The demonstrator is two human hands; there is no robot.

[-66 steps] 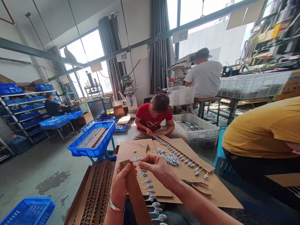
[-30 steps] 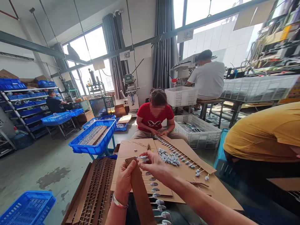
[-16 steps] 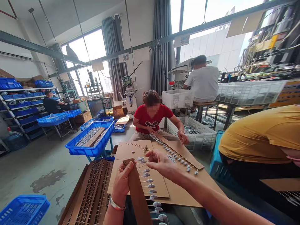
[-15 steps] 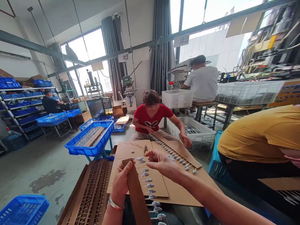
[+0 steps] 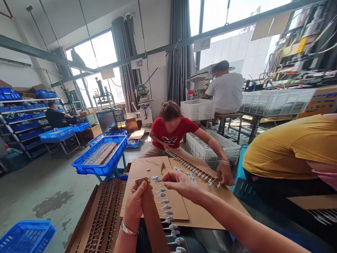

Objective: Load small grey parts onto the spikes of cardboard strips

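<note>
My left hand (image 5: 133, 202) is closed round the upper end of a brown cardboard strip (image 5: 154, 218). Thin pale sticks with small grey oval pieces (image 5: 168, 213) on their tips stand out in a row from the strip's right edge. Beside the topmost pieces is my right hand (image 5: 181, 183), thumb and fingers drawn together; whether a piece is between the fingertips cannot be made out. Just beyond those fingers, pliers with yellow handles (image 5: 163, 168) lie on a cardboard sheet (image 5: 139, 167). One loose grey piece (image 5: 149, 169) lies to their left.
Opposite sits a person in a red top (image 5: 171, 128), handling a similar strip (image 5: 195, 161). More loaded strips (image 5: 101, 214) are stacked at my left. A blue crate (image 5: 98, 170) stands behind them. Close on the right, a person in yellow (image 5: 292, 151) bends over.
My right fingers have drawn together and come closer to the top pieces on the strip. The person opposite has reached a hand down to the near end of their strip.
</note>
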